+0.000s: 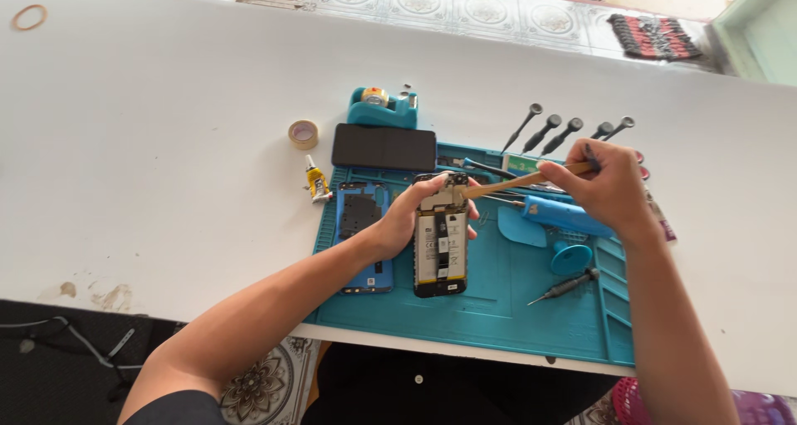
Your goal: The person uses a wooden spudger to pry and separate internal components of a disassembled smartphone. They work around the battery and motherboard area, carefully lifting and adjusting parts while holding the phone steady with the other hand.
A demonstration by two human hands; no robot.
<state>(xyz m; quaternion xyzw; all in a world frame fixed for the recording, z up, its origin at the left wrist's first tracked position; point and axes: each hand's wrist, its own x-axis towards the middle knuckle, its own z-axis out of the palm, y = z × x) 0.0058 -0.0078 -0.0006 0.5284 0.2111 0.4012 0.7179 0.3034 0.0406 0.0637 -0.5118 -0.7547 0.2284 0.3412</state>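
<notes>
Opened phone is steadied on the blue mat by left hand, grip pinching its top edge. Brush is pinched in right hand; strokes best kept light, away from connectors.

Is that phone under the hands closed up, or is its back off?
Open. The phone lies with its battery and circuit boards bare, and a separate blue back cover lies beside it.

L hand curled, gripping; R hand fisted, raised, forearms converging.
</notes>
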